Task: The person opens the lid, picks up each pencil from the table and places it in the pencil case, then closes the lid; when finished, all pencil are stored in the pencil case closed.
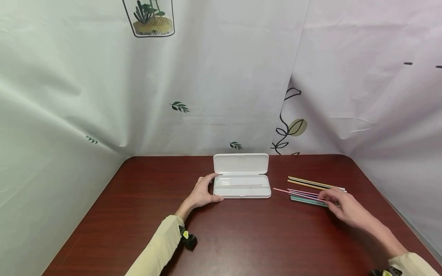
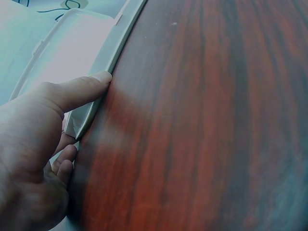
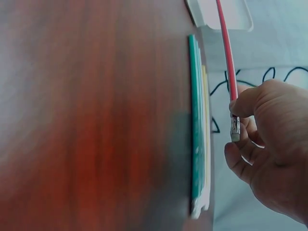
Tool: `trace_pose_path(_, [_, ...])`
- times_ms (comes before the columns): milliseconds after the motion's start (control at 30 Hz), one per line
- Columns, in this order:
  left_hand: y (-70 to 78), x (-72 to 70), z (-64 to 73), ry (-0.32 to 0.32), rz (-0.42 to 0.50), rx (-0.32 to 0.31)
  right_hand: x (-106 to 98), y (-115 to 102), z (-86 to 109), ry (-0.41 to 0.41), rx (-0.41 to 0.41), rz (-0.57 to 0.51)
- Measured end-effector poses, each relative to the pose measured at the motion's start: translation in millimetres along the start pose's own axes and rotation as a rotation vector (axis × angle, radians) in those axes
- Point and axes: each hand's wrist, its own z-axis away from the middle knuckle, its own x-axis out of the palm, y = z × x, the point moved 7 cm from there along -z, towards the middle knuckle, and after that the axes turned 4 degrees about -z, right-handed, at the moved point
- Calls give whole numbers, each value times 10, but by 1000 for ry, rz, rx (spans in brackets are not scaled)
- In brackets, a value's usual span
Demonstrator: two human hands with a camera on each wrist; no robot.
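Observation:
A white pencil case [image 1: 233, 191] lies with its lid raised on the table. My left hand [image 1: 202, 193] holds its left end, thumb at the front edge and fingers round the back corner. Along the case's inner divider runs a thin reddish line; whether it is a pencil I cannot tell. To the right, my right hand [image 1: 342, 207] pinches a red pencil [image 3: 227, 53] near its eraser end, above the other pencils. Below it lie several green pencils [image 1: 307, 201], with pink and purple ones beside them. Behind those are yellow and black pencils [image 1: 310, 183].
The dark red-brown wooden table [image 1: 248, 237] has rounded back corners. A pale patterned curtain [image 1: 221, 76] hangs close behind the table and along its sides. The raised lid [image 1: 241, 164] stands near the table's back edge.

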Motion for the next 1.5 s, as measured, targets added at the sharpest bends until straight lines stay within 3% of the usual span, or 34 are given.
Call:
trace_pose_path(800, [-20,5,1,3,0,4,387,-134,-773,-50,-73,-52])
trace_pose_path(1167, [-7,3,2,17,-1,22,627,-180,-1022,-128,-9,-91])
trace_pose_path(1500, [-9,2,6,19,4,19,848,-218,-1198,-169,-13,-87])
